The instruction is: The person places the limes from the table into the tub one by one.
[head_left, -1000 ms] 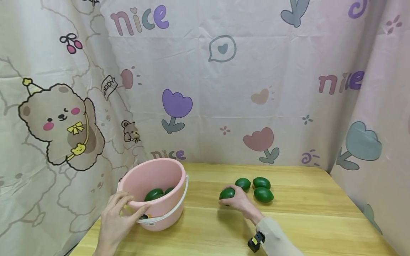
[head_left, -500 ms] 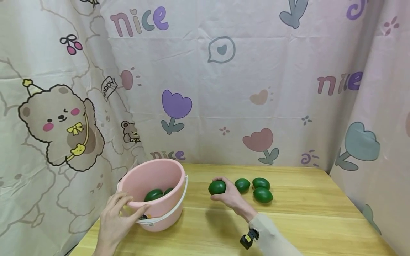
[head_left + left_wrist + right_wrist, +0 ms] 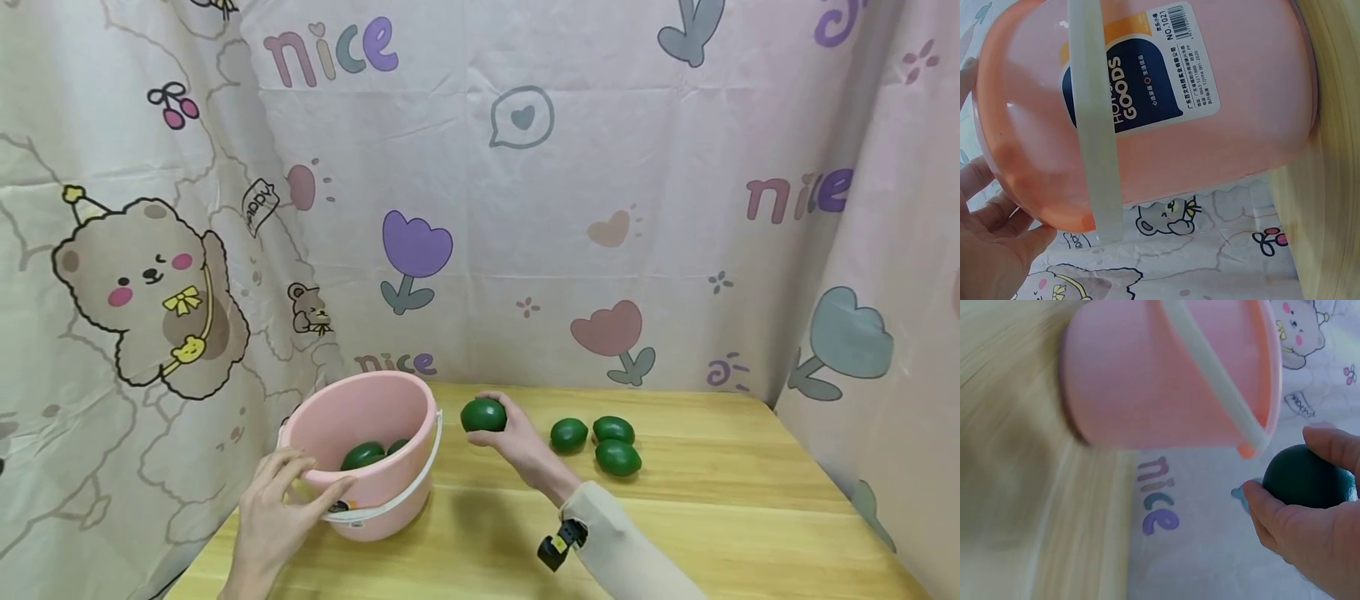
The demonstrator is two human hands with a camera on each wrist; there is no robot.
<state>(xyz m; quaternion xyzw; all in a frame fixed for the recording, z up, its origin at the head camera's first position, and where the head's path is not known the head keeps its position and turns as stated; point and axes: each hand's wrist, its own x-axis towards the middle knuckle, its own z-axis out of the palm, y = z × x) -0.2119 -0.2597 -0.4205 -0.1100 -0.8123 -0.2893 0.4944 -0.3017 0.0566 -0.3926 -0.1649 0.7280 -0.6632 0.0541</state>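
A pink bucket (image 3: pixel 386 518) with a white handle (image 3: pixel 393 502) stands on the wooden table. My left hand (image 3: pixel 272 510) grips its near left rim between fingers and thumb. Inside the bucket lie dark green limes (image 3: pixel 363 455); the near wall hides how many. My right hand (image 3: pixel 525 446) holds another lime (image 3: pixel 482 415) above the table, right of the bucket and apart from it. In the right wrist view, thumb and fingers curl round that lime (image 3: pixel 1305 476) beside the bucket (image 3: pixel 1141 375). The left wrist view shows the bucket's label (image 3: pixel 1147 69).
Several more limes, one lime (image 3: pixel 568 435) on the left and a lime (image 3: pixel 617 458) at the front among them, lie grouped on the table (image 3: pixel 712 517) to the right. A printed curtain (image 3: pixel 510 217) hangs behind the table and along both sides.
My right hand has lifted the lime from the table and carried it leftward and up, closer to the bucket. My left hand has stayed on the rim.
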